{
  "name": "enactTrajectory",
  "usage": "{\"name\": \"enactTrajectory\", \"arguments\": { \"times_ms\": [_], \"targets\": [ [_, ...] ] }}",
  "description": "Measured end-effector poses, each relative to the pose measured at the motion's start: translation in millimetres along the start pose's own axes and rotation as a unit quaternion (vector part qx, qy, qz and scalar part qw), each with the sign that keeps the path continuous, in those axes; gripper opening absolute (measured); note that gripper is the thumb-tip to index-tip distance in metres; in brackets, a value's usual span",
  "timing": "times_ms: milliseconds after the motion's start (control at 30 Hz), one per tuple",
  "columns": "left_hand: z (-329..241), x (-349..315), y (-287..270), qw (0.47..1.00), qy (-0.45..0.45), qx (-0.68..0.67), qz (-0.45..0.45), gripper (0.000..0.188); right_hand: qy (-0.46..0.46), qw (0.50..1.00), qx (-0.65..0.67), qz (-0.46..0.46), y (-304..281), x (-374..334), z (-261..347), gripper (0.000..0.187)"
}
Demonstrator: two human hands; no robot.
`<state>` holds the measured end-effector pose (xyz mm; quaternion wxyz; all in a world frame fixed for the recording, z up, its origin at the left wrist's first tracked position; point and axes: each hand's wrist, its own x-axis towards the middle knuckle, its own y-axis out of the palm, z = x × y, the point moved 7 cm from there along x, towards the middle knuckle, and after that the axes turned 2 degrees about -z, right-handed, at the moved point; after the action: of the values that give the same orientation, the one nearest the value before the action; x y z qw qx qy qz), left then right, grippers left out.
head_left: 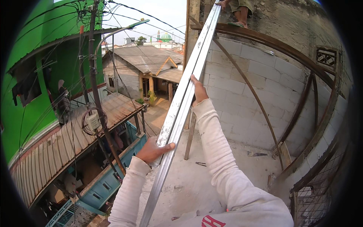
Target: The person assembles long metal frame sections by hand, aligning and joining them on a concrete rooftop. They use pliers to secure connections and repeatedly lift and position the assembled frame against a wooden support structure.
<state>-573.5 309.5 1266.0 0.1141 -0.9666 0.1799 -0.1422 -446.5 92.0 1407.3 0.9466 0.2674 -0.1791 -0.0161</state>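
A bundle of long, shiny metal channels (177,109) runs steeply from the lower edge up to the top middle, with a dark gap along its length. Around its lower stretch my left hand (154,150) is closed, the thumb lying across the metal. Farther up, my right hand (199,92) grips the bundle from its right side, its fingers partly hidden behind it. Another person's hand (224,3) is at the far top end; that person's sandalled foot (240,25) rests on a brown beam (276,43).
A pale block wall (245,83) stands ahead right, crossed by a thin slanted bar (249,87). Pliers (200,164) and a trowel (257,154) lie on the dusty floor (181,189). Left, beyond the edge, are a utility pole (93,64), many cables and a corrugated roof (64,138).
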Motion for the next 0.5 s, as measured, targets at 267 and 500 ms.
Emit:
{"name": "enactTrajectory", "arguments": {
  "times_ms": [267, 500],
  "targets": [
    [-16, 56, 8, 1.000, -0.015, -0.007, 0.016, 0.076, -0.013, 1.000, 0.006, 0.003, -22, 53, 2, 0.045],
    [-33, 84, 4, 1.000, 0.000, 0.006, 0.013, 0.080, -0.021, 0.999, 0.026, -0.005, -20, 53, -2, 0.056]
  ]
}}
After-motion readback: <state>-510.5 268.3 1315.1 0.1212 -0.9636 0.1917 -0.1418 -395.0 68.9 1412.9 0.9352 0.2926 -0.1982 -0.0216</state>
